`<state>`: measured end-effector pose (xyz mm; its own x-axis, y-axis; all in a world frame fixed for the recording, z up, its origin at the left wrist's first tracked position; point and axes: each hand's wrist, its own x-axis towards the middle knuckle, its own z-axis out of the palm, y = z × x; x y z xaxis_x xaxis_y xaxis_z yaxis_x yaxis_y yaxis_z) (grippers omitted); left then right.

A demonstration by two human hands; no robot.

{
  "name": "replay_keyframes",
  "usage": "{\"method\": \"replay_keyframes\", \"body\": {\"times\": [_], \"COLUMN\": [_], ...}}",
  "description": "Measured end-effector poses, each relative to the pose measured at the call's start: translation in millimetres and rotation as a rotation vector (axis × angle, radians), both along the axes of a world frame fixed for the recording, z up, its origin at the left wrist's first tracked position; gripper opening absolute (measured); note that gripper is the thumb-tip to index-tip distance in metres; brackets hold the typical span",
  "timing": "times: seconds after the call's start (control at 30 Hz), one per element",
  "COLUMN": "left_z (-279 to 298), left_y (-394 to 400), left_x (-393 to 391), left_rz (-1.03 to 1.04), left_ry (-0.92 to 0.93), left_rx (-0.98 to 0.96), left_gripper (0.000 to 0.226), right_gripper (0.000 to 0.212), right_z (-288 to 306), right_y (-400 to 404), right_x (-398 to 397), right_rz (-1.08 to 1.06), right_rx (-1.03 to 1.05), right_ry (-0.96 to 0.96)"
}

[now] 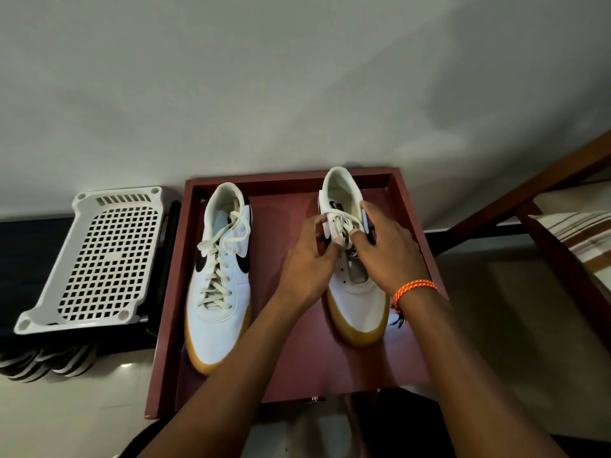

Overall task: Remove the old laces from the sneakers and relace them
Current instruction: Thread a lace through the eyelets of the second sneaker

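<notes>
Toward the far right corner of the dark red tray (291,368), the right sneaker (355,292) lies with its toe pointing at the near edge and its heel close to the far rim. Both hands work at its upper eyelets. The left hand (305,266) pinches the cream lace (342,224) where it bunches over the tongue, thumb and forefinger closed on it; the right hand (388,249), an orange braided wristband (415,289) on its wrist, curls its fingers over the shoe's collar and thumb side of the lace, steadying the upper. The lower eyelets of this shoe look already empty, so I judge unlacing to be partway through.

Along the tray's left side the left sneaker (218,276) sits fully laced, its bow undone and ends loose.

The flat lace should be light, limp and a little grippy in the eyelets; it is best taken close to the eyelet it crosses and drawn out a span at a time, since a long pull may snag. The shoe itself looks light with a soft upper, likely to slide on the smooth tray unless held at the collar.

Beside the tray's left edge lies a white perforated plastic rack (96,259).
</notes>
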<state>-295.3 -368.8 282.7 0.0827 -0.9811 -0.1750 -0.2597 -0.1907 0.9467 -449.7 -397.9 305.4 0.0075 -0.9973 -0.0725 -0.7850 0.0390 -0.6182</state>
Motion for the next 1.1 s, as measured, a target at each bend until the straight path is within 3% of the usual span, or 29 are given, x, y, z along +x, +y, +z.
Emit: {"method": "replay_keyframes", "body": {"times": [0.17,0.27,0.37,0.47,0.57,0.6,0.83,1.1], "left_z": [6.7,12.1,21.2,36.1,37.7,35.0,32.0,35.3], "left_y": [8.4,13.8,16.9,16.3,15.5,14.9,15.7,12.5], "left_x": [31.8,51.1,67.8,86.1,110.5,117.1,129.3,133.4], "left_rz": [0.022,0.021,0.209,0.422,0.444,0.442,0.482,0.562], "left_ry": [-0.262,-0.446,-0.639,-0.700,-0.777,-0.802,-0.836,-0.647], "left_rx": [-0.035,-0.084,-0.188,-0.238,-0.217,-0.190,-0.075,-0.137], "left_gripper": [0.034,0.035,0.042,0.035,0.006,0.013,0.031,0.018], "right_gripper": [0.063,0.054,0.035,0.029,0.024,0.023,0.035,0.052], "right_z": [-0.6,-1.4,3.1,8.9,9.1,5.5,-8.7,-12.3], "right_y": [5.7,7.9,10.0,15.9,25.1,27.8,30.7,40.5], "right_x": [22.0,35.1,54.2,82.3,116.0,124.4,153.9,168.5], "right_rz": [0.073,0.068,-0.030,0.023,0.175,0.220,0.322,0.425], "right_rx": [-0.004,0.016,-0.139,-0.386,-0.376,-0.349,-0.236,-0.218], "right_ry": [0.053,0.025,0.022,0.035,-0.116,-0.112,-0.215,-0.129]}}
